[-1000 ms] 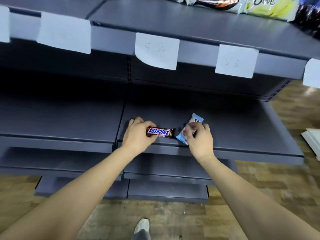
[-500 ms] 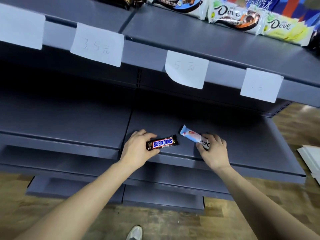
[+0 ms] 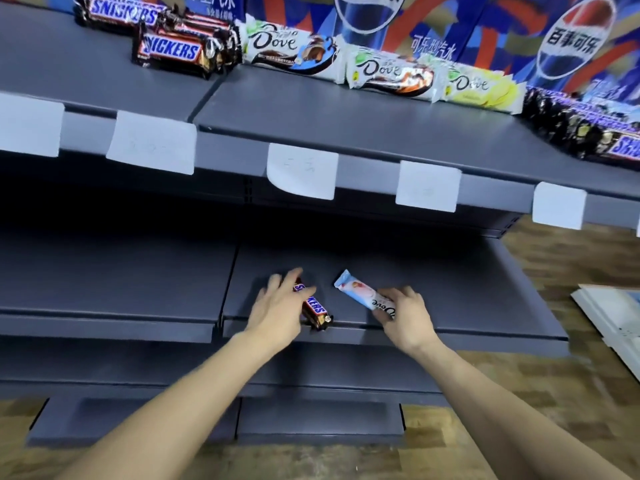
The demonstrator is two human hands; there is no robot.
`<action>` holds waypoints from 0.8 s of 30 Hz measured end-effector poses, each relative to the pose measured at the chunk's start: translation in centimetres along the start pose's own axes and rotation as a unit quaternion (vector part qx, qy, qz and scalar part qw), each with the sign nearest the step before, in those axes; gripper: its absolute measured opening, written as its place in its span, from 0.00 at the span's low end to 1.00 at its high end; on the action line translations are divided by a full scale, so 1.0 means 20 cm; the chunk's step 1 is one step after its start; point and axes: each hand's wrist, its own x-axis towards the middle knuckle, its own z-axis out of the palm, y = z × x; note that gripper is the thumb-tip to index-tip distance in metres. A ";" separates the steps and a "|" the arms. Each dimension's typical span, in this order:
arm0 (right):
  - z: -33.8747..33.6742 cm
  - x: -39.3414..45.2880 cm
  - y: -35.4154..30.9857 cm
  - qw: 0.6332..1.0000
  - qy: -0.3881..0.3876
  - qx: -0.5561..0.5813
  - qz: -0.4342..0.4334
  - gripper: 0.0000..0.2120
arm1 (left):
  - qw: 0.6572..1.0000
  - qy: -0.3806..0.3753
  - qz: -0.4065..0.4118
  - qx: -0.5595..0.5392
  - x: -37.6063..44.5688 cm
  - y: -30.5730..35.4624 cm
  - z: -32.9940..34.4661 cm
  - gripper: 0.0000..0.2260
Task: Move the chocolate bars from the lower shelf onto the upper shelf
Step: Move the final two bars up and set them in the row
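Note:
A brown Snickers bar [image 3: 313, 306] lies near the front edge of the grey lower shelf [image 3: 467, 299]. My left hand [image 3: 277, 308] covers its left side, fingers curled around it, the bar turned end-on toward me. A pale blue and white Dove bar [image 3: 360, 293] sticks out up and to the left from my right hand [image 3: 403, 311], which grips its near end. The upper shelf [image 3: 329, 123] carries Snickers bars [image 3: 173, 50] at the left and Dove bars [image 3: 391, 76] in the middle.
White paper price tags [image 3: 301, 171] hang along the upper shelf's front lip. More dark Snickers bars [image 3: 588, 133] lie at the upper shelf's right end. A Pepsi backboard [image 3: 571, 39] stands behind. Wooden floor and a white object [image 3: 616, 317] are at the right.
The view has tilted up, showing the stocked upper shelf. My left hand turned the Snickers bar from lying sideways to pointing toward me. My right hand kept its hold on the Dove bar.

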 end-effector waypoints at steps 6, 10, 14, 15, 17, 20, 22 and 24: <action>-0.02 -0.11 0.02 0.999 0.024 0.007 -0.033 0.21 | 0.998 0.058 0.031 -0.007 -0.06 0.05 0.00 0.15; -0.08 -0.20 0.05 0.996 0.031 0.031 -0.075 0.21 | 0.993 0.097 0.066 -0.010 -0.20 0.16 0.00 0.15; -0.19 -0.31 0.07 0.988 0.055 0.035 -0.138 0.21 | 0.988 0.121 0.092 -0.027 -0.34 0.24 -0.03 0.15; -0.23 -0.34 0.07 0.986 0.060 0.035 -0.151 0.21 | 0.988 0.123 0.094 -0.028 -0.37 0.27 -0.05 0.14; -0.30 -0.40 0.07 0.982 0.068 0.035 -0.170 0.20 | 0.987 0.130 0.093 -0.024 -0.42 0.31 -0.09 0.14; -0.37 -0.48 0.07 0.981 0.082 0.048 -0.171 0.19 | 0.986 0.138 0.087 -0.028 -0.53 0.38 -0.13 0.14; -0.40 -0.53 0.06 0.984 0.084 0.053 -0.149 0.18 | 0.986 0.141 0.080 -0.029 -0.60 0.42 -0.14 0.13; -0.41 -0.57 0.06 0.989 0.078 0.057 -0.114 0.17 | 0.987 0.143 0.070 -0.022 -0.67 0.44 -0.15 0.14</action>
